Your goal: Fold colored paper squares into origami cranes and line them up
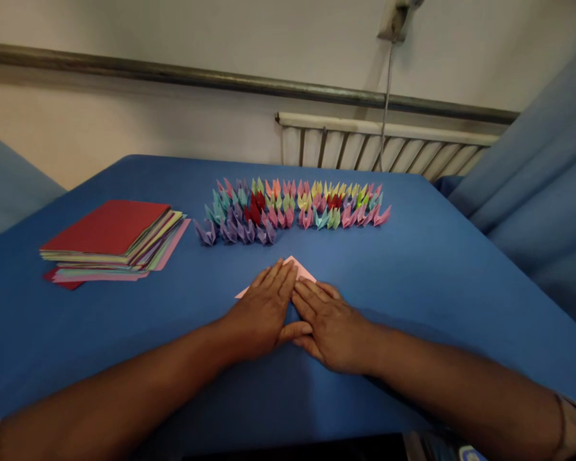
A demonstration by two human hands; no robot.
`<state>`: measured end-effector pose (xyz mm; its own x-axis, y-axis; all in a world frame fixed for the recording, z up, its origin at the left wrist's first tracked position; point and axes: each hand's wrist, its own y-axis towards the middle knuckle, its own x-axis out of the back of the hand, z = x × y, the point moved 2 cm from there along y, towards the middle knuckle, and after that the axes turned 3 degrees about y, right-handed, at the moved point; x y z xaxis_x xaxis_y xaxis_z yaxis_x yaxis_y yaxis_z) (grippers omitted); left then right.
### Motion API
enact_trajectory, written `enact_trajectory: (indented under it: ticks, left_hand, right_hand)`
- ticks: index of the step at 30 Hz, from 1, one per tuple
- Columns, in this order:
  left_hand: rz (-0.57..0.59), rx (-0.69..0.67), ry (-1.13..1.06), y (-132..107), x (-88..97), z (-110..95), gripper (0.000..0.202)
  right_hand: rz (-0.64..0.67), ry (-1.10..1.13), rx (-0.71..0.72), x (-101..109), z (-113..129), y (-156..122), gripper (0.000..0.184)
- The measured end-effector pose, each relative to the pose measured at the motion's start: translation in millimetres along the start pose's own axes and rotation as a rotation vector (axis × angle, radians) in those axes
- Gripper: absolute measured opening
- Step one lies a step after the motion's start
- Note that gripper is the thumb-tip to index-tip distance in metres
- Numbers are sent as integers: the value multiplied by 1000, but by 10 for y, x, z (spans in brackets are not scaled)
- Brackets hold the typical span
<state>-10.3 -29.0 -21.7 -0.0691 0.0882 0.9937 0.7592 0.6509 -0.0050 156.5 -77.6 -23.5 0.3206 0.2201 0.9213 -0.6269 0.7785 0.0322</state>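
A pink sheet of paper (301,267), folded to a point, lies on the blue table (436,269) in front of me. My left hand (264,307) lies flat on its left part, fingers stretched out together. My right hand (331,323) lies flat beside it on the right part, fingers out, touching the left hand's thumb. Most of the sheet is hidden under both hands; only its far tip and left corner show.
Rows of several small folded paper cranes (292,205) in many colours stand beyond the hands. A stack of coloured paper squares (112,240) with a red sheet on top lies at the left. A radiator (384,147) and wall rail are behind the table.
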Motion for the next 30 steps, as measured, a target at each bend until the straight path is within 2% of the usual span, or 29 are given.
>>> enact_trajectory:
  ticks: [5,10,14,18,24,27,30]
  left_hand:
    - [57,33,54,-9,7,78,102]
    - [59,47,38,-13,49,71,94]
    - [52,93,1,3,58,95,77]
    - [-22,125,-78,18,46,161,76]
    - [-118,155,-204,40,54,207,80]
    - [-235,140,-297,41,126,178,80]
    - [-334,47,-363,21,223,123,56]
  right_hand:
    - [22,-25,-70,42,-19,-30,77]
    - [-21,-43,-195,115,-78,-42,78]
    - [-127,16,-299,166,-236,4,64]
    - [-253,105,-374,161,-420,53,48]
    - [-383,331,-218,123,-428,68,16]
    - [-440,385,-108,171,-351,42,6]
    - [-438,361,7,260,-252,6,7]
